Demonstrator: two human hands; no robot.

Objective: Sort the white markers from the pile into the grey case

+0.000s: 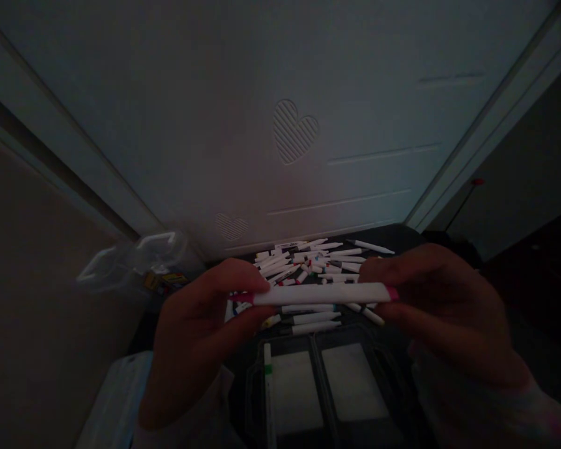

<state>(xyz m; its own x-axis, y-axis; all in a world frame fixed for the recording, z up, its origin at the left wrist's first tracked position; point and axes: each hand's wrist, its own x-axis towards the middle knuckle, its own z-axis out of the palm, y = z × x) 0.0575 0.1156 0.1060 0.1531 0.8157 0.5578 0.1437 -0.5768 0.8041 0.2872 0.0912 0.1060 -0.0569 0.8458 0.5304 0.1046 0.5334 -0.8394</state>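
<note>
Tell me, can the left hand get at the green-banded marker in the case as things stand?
Probably not at once: the left hand and right hand both pinch the pink-tipped marker. Once freed, the way looks open, as the green-banded marker lies uncovered in the case below.

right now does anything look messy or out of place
Yes: white markers lie in a loose, criss-crossed heap, while the divided case nearer shows only one green-banded marker. The left hand and right hand hold a pink-tipped marker level.

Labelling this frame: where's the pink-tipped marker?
Head view, centre: the pink-tipped marker is held level between left hand and right hand, in front of the marker pile.
</note>
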